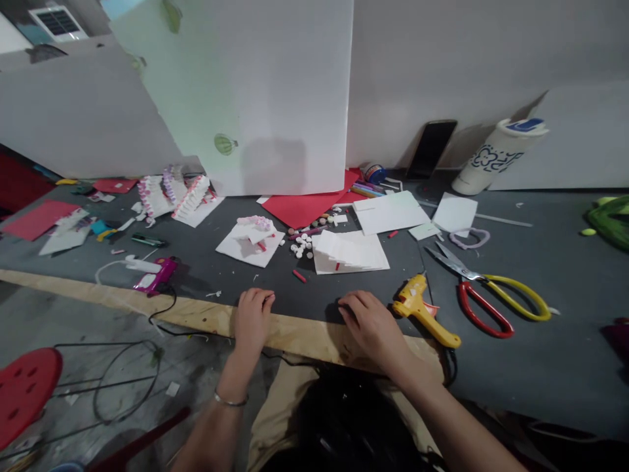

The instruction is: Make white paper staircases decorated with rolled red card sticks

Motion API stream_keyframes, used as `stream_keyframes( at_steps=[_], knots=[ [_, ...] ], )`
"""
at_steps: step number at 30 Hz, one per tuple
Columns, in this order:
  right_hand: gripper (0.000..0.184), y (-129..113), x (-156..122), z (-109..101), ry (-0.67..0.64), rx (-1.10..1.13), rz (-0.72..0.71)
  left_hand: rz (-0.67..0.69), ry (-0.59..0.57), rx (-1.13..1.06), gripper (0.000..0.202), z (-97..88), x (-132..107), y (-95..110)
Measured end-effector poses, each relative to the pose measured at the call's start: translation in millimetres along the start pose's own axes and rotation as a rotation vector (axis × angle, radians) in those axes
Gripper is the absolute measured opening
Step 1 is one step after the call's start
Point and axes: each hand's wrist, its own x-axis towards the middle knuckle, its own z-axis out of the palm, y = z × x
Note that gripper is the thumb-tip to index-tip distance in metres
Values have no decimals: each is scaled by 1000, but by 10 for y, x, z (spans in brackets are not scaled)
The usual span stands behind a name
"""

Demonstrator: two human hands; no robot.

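Note:
My left hand (253,318) rests on the table's front edge with its fingers loosely bent and nothing visible in them. To the right, my right hand (368,321) lies on the same edge, fingers curved and slightly apart, also without any visible object. A short red stick (299,276) is on the dark tabletop beyond and between them. Past it are small white round pieces (303,246), a fanned white paper piece on a white card (351,252), and a white card (246,254) bearing a pink-edged piece. Nearest my right hand is a yellow glue gun (417,305).
Scissors (474,276) with red and yellow handles lie open at right. Behind stand a white tumbler (496,160), a leaning phone (432,149) and a tall white board (289,85). A purple glue gun (158,275) sits left, its cable hanging over the edge. A red stool (29,390) stands below.

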Motion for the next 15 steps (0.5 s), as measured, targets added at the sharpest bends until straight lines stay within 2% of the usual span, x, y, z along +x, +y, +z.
stream_keyframes(
  at_steps=[5,9,12,15],
  knots=[
    [22,-344,580,5,-294,-128,138,20,30,-25,18,10,14,-20],
    [22,-502,928,148,-334,-140,186,50,16,-13,18,7,15,1],
    [20,-486,962,229,-334,-109,201,47,12,-5,19,10,15,11],
    [17,-408,837,222,-336,-28,197,43,16,-10,17,17,15,7]
  ],
)
